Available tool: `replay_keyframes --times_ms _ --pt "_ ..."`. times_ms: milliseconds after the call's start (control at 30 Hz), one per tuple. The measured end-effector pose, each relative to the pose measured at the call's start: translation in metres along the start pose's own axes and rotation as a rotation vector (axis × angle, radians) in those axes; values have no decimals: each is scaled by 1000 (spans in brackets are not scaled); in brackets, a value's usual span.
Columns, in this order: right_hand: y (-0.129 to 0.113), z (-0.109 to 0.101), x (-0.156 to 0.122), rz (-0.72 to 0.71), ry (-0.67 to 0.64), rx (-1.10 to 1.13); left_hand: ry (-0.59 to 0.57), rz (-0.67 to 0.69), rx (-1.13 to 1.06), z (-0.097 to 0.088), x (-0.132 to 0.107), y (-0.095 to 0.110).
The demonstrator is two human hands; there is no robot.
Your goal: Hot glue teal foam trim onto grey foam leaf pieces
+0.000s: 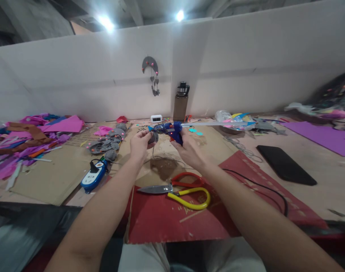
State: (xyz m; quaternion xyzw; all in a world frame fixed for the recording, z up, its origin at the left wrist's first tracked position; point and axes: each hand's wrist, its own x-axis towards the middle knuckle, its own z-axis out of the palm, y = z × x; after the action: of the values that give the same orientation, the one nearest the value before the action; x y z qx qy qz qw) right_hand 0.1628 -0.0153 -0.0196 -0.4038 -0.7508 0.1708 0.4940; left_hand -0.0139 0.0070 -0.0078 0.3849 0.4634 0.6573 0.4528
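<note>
My right hand (187,147) is wrapped round the grip of a blue hot glue gun (176,130). A long clear glue stick (212,123) sticks out of its back end toward the right. The gun's nozzle points left, at my left hand (140,144). Pinched in my left fingers is a small grey felt piece (153,138), partly hidden by them. A thin grey string hangs down below it. Scissors (158,189) with one red and one yellow handle lie below my hands on red cardboard (172,226).
Grey felt pieces with pink beads (107,143) and a blue-white power strip (94,176) lie left. A black phone (285,165) and purple sheet (322,136) are right. A bottle (180,104) stands by the wall, near a hanging felt moon (150,64). A black cable (263,185) crosses the cardboard.
</note>
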Motion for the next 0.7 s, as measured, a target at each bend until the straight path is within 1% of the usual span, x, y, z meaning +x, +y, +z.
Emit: replay_keyframes --times_ms 167,367,600,667,700 --pt "-3 -1 0 1 7 3 9 31 18 -2 2 -1" --pt "-1 -2 2 1 39 3 8 55 28 -3 3 0" --pt "-9 -8 2 44 37 -42 13 66 -1 -3 2 2" --pt "-6 -10 3 70 47 -29 14 45 -20 -4 1 3" --pt "-3 -10 5 110 54 -30 16 30 -34 -4 2 3"
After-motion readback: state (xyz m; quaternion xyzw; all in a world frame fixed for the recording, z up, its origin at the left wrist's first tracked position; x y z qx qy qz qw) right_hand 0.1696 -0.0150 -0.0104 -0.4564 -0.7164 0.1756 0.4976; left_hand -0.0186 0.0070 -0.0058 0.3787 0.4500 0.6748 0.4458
